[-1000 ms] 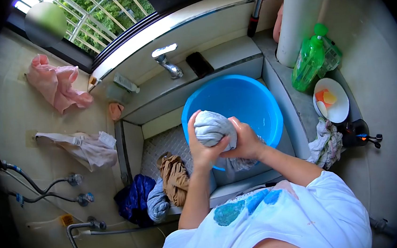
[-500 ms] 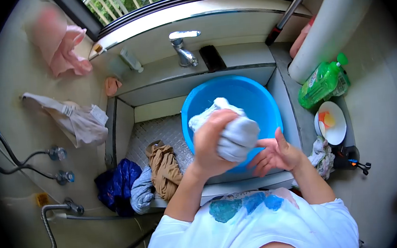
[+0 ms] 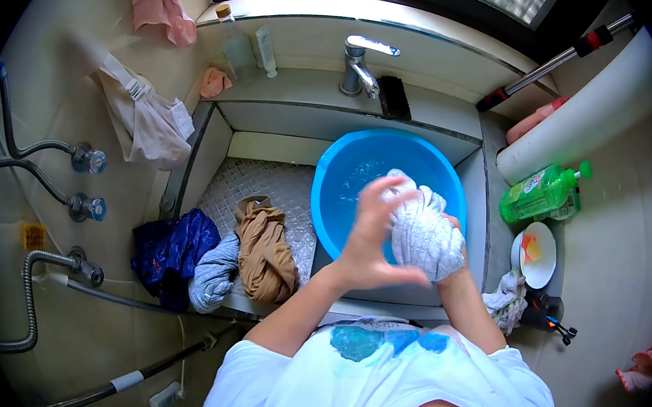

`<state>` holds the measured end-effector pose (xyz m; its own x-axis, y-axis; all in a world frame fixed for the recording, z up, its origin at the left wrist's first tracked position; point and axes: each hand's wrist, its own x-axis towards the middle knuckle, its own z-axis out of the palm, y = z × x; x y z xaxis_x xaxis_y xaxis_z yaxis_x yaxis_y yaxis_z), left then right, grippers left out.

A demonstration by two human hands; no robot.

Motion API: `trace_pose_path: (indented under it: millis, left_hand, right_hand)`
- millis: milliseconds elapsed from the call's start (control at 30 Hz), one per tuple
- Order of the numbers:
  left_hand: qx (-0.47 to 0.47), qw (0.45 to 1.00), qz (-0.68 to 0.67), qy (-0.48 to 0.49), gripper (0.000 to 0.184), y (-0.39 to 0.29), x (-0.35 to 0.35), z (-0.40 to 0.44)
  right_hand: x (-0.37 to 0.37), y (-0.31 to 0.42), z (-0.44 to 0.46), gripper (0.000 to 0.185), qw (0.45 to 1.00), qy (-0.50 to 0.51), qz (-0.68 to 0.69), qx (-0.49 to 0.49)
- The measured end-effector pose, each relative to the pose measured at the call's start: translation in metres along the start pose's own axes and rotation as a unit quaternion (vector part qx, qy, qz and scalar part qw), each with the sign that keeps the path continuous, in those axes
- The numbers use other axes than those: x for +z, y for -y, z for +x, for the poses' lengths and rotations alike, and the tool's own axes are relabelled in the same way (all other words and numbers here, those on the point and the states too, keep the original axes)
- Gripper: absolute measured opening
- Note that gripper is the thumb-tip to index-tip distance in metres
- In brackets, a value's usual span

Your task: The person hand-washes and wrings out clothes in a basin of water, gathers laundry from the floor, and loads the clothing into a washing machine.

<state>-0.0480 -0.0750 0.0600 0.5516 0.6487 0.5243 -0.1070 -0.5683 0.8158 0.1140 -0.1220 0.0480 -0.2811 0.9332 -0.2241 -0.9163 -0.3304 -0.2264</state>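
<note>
Above the blue basin (image 3: 333, 226), a bunched, twisted white cloth (image 3: 426, 237) rests in my right hand (image 3: 455, 258). That hand is wrapped round the cloth's right and lower side, and most of its fingers are hidden behind it. My left hand (image 3: 367, 235) is just left of the cloth, fingers and thumb spread in a wide curve and slightly blurred. Whether its fingertips touch the cloth's upper end I cannot tell. Some water shows in the basin, which stands in the right part of the sink (image 3: 474, 190).
Left in the sink lie a brown garment (image 3: 264, 251), a grey-blue cloth (image 3: 214, 275) and a dark blue garment (image 3: 175, 251). A faucet (image 3: 358, 69) and dark brush (image 3: 393, 98) are behind. On the right are a green pump bottle (image 3: 542, 192) and white bowl (image 3: 537, 262).
The white cloth has passed from my left hand to my right and shifted right and slightly down. My left hand has opened. The camera view has turned.
</note>
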Motion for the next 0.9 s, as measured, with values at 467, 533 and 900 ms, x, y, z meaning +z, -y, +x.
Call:
trace_pose_path:
  millis: [467,533,900]
  left_hand:
    - [-0.229,0.612,-0.751,-0.095,0.060,0.088,0.031,-0.002]
    - [-0.270,0.577,-0.763,-0.111,0.048,0.078,0.020,0.013]
    - [-0.264,0.944,-0.195,-0.029,0.057,0.075,0.020,0.041]
  right_hand:
    - [-0.011,-0.018,-0.024,0.059,0.994,0.006,0.106,0.037]
    - [-0.004,-0.021,-0.026,0.063,0.996,-0.070,0.013,0.056]
    - [-0.009,-0.025,-0.013,0.052,0.895,-0.119,-0.428,0.045]
